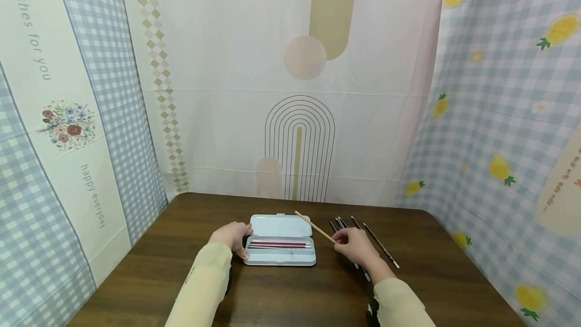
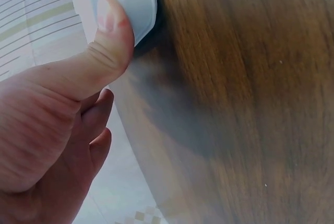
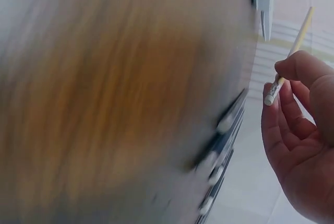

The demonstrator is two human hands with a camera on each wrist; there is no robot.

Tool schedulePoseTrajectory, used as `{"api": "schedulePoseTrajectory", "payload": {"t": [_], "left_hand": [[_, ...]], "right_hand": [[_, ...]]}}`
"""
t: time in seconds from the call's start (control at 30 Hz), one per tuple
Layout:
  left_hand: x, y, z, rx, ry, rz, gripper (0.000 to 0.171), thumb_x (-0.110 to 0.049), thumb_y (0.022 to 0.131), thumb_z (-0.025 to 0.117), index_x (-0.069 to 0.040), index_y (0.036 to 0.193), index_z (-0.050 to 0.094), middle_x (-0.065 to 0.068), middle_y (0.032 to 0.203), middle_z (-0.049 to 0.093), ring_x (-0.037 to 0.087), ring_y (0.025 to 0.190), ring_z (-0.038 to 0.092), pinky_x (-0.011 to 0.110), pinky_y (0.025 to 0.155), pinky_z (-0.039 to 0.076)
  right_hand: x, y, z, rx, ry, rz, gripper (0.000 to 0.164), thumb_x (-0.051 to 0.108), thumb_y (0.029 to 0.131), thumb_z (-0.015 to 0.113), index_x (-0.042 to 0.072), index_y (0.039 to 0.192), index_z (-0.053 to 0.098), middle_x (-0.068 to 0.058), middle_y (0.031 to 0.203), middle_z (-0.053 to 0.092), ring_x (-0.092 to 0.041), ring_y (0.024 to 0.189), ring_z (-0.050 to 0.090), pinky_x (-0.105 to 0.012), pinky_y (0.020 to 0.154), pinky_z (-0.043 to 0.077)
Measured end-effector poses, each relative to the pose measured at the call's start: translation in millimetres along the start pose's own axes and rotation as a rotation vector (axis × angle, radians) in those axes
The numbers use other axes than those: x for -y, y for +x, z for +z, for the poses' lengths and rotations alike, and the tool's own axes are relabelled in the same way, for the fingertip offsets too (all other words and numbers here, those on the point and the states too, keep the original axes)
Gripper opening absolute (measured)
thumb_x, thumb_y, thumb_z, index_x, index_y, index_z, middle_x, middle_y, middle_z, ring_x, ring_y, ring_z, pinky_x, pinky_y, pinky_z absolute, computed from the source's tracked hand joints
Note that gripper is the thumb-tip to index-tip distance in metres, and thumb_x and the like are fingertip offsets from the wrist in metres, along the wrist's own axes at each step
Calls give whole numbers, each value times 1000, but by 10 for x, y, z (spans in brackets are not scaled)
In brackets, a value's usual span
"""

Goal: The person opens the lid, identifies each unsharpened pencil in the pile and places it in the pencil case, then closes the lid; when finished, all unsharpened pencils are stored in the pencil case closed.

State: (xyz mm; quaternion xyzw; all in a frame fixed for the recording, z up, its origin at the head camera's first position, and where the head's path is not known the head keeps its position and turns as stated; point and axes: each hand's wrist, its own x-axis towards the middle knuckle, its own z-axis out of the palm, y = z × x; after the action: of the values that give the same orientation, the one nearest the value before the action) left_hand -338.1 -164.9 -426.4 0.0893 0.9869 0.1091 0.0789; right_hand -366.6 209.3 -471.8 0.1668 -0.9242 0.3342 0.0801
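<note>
Left hand [image 1: 232,237] gripping the left end of a smooth, rounded, pale pencil case [image 1: 272,257], lid open, right hand [image 1: 356,247] pinching a slim yellow pencil [image 1: 315,227] near its white end, dark slender pencils [image 1: 381,246] right, wood-grained table [image 1: 281,296]

Through the head feed I see a dark brown wooden table [image 1: 272,296] with rounded far corners, and behind it a pale, creased cloth [image 1: 218,64] printed with a dusty pink circle [image 1: 305,58], an olive band [image 1: 336,4], thin-lined arches [image 1: 313,140] and a column of diamonds [image 1: 159,59]. On the left I get a blue-and-white checked hanging [image 1: 104,39] with a white strip — I can read "happy everyday" below its bouquet [image 1: 68,125] — and on the right, checked fabric [image 1: 499,105] scattered with yellow pineapples [image 1: 501,168], all in soft light.
</note>
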Motion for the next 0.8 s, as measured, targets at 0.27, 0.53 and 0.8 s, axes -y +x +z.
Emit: {"api": "schedulePoseTrajectory", "payload": {"t": [0.27, 0.53, 0.8], "left_hand": [[15, 53, 24, 7, 6, -5, 78, -24, 74, 97, -8, 145, 68, 15, 155, 58, 40, 144, 51, 56, 119, 41], [3, 17, 13, 10, 15, 10, 78, -24, 76, 97, -8, 146, 67, 16, 154, 58, 41, 144, 51, 57, 119, 40], [-20, -37, -4, 28, 9, 12, 79, -22, 77, 96, -8, 149, 65, 15, 160, 53, 41, 144, 51, 58, 118, 40]], "right_hand": [[250, 71, 160, 52, -70, -92, 11, 3, 90, 79, 12, 97, 81, 9, 87, 70, -11, 83, 62, -40, 80, 55], [437, 80, 286, 45, -93, -170, 7, 4, 95, 79, 9, 100, 82, 3, 93, 75, -14, 86, 66, -42, 81, 58], [567, 83, 424, 59, -159, -204, 10, 3, 96, 79, 8, 103, 84, -2, 99, 78, -19, 92, 71, -44, 83, 60]]}}
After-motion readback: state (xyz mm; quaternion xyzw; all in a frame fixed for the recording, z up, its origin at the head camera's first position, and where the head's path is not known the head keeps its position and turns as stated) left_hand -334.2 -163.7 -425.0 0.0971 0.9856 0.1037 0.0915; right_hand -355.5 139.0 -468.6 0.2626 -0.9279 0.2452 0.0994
